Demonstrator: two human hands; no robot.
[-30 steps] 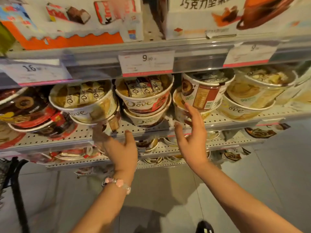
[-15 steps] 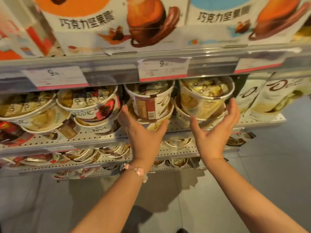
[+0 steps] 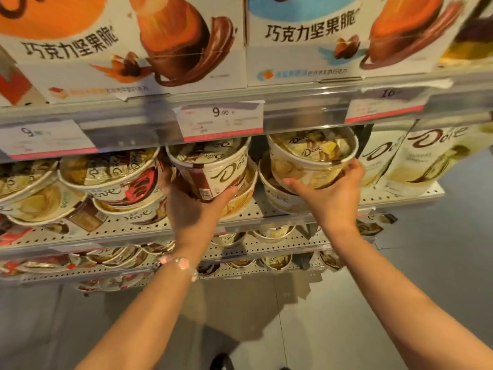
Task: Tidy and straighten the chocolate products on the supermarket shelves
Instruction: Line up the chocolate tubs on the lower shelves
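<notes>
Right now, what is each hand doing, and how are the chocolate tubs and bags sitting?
Left hand: grips the brown-striped tub from below.
Brown-striped tub: tilted, top of its stack.
Right hand: grips the pale tub from below.
Pale tub: tilted, sitting on another tub.
Red-labelled tubs: stacked, leaning crookedly.
Dove bags: standing upright on the right.
Price tag: clipped on the shelf edge, reads 9.90.

Dove tubs [image 3: 218,172]: glossy printed paperboard, clear plastic lids. Shelf [image 3: 266,209]: perforated matt painted metal. Price tags [image 3: 221,120]: paper behind clear plastic strip. Upper boxes [image 3: 128,49]: matt cardboard. Floor [image 3: 426,263]: smooth grey tile.
</notes>
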